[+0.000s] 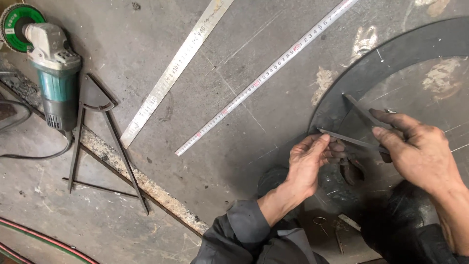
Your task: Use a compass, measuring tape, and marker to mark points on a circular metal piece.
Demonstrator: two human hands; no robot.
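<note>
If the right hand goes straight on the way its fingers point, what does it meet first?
The right hand points left, so probably the left hand's fingertips, which pinch the same thin metal divider leg. Depth is unclear.

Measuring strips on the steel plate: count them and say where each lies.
2. A steel ruler lies slanted at upper centre; a measuring tape stretches diagonally to its right, toward the top edge. Others may lie outside the view.
</note>
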